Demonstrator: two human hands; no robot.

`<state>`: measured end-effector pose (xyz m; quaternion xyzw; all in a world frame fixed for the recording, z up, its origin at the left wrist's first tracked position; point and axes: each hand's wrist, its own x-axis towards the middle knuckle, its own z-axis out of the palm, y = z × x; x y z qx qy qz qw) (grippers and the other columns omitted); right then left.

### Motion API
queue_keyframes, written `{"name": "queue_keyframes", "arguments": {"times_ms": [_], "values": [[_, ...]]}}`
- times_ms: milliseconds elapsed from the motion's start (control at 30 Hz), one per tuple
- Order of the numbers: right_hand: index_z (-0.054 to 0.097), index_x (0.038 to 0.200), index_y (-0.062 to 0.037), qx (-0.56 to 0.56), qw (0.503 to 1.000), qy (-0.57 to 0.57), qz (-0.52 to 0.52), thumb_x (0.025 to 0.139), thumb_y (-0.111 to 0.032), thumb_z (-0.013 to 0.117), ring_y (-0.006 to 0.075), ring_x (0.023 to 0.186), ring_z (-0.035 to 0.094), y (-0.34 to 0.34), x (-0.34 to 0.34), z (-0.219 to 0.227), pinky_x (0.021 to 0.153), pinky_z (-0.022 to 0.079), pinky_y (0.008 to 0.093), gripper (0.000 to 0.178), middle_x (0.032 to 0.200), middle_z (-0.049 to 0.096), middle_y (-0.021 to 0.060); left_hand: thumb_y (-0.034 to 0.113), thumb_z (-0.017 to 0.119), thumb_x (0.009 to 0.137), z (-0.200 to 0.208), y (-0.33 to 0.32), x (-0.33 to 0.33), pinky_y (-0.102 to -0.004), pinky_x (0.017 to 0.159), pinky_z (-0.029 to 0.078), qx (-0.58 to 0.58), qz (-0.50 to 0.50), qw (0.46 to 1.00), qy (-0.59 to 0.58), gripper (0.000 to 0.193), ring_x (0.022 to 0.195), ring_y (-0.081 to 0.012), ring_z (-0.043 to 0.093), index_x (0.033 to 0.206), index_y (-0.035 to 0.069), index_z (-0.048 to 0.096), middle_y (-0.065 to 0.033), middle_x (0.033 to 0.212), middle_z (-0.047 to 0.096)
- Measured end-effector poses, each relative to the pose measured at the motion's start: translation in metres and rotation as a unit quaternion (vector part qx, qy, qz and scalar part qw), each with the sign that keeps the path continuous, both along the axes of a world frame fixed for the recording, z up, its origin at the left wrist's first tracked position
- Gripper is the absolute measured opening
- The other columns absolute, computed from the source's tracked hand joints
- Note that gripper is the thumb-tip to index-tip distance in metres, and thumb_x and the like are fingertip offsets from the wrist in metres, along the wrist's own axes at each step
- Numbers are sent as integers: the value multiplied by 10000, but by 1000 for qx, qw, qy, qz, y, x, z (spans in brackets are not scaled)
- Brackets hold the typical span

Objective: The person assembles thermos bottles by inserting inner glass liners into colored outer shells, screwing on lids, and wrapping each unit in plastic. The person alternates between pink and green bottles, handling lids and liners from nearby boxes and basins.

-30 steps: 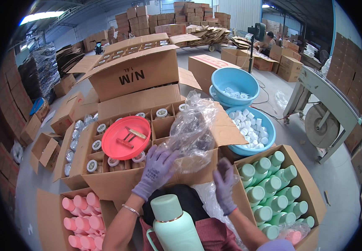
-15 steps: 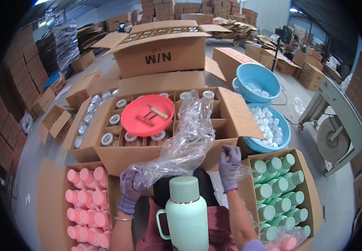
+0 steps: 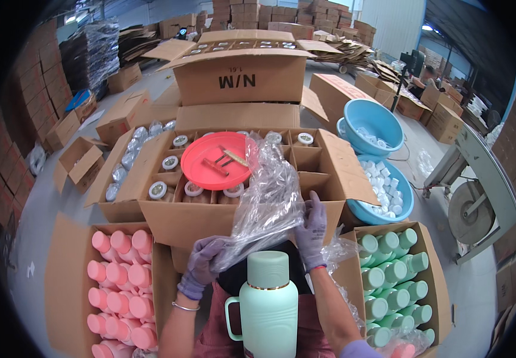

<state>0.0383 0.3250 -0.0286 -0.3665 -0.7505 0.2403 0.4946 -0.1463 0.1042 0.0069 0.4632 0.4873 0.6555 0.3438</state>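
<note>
My left hand [image 3: 205,262], in a purple glove, is closed on the lower left corner of a crumpled clear plastic bag [image 3: 267,197]. The bag stretches up over the front carton. My right hand [image 3: 311,234], also gloved, is at the bag's right edge with its fingers upright and apart. It appears to touch the plastic; a firm hold does not show. Between my forearms a mint-green jug [image 3: 268,313] with a lid and side handle stands upright in front of my lap. A shallow red basin [image 3: 201,152] rests on the carton, holding two wooden-handled tools [image 3: 225,161].
The divided carton [image 3: 186,218] holds capped bottles. Pink-lidded bottles [image 3: 121,274] fill a box at left, and green ones [image 3: 395,271] a box at right. Blue basins [image 3: 410,206] with white caps stand behind the right box. A grey machine [image 3: 478,191] is farther right.
My right hand has moved left and up to the bag's edge. My left hand has shifted right, still gripping the bag, which now hangs bunched closer between my hands. The view has shifted slightly.
</note>
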Motion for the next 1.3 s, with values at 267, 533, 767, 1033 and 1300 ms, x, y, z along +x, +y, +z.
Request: {"name": "queue_keyframes", "arguments": {"times_ms": [267, 533, 767, 1033, 1300], "values": [[504, 1282, 3, 117, 984, -96, 90, 787, -72, 650, 415, 1127, 514, -150, 94, 6, 1042, 396, 542, 521, 1204, 547, 211, 240, 667, 927, -22, -121, 38, -294, 820, 486, -119, -21, 987, -107, 283, 873, -168, 622, 959, -38, 715, -82, 964, 654], [587, 866, -130, 157, 882, -251, 367, 652, -131, 661, 264, 930, 571, -222, 198, -53, 995, 451, 515, 227, 962, 571, 70, 223, 687, 957, -16, -192, 20, -343, 1008, 476, -402, -162, 879, -200, 450, 1136, -214, 622, 1344, 18, 582, -152, 1221, 665], [664, 1119, -37, 137, 878, -261, 378, 839, -298, 682, 345, 1072, 625, -222, 221, -57, 1058, 366, 527, 383, 1195, 659, 172, 222, 670, 885, -21, -134, 47, -381, 961, 499, -339, -63, 913, 218, 593, 1106, -267, 636, 1403, 0, 483, -168, 1235, 649], [662, 1030, -46, -123, 872, -26, 472, 849, -270, 616, 318, 999, 622, -251, 76, 28, 930, 504, 449, 292, 1115, 614, 168, 80, 633, 878, -75, -342, 110, -422, 971, 533, -191, 195, 935, 225, 506, 1060, -321, 651, 1367, 16, 521, -154, 1278, 622], [579, 1256, -45, 100, 599, -178, 774, 843, -128, 596, 386, 1186, 535, -293, -48, 15, 1059, 419, 481, 421, 1335, 541, 181, 83, 552, 855, -65, -505, 76, -488, 822, 609, -109, 611, 762, -186, 381, 962, -310, 697, 1218, -33, 566, -161, 1174, 646]]}}
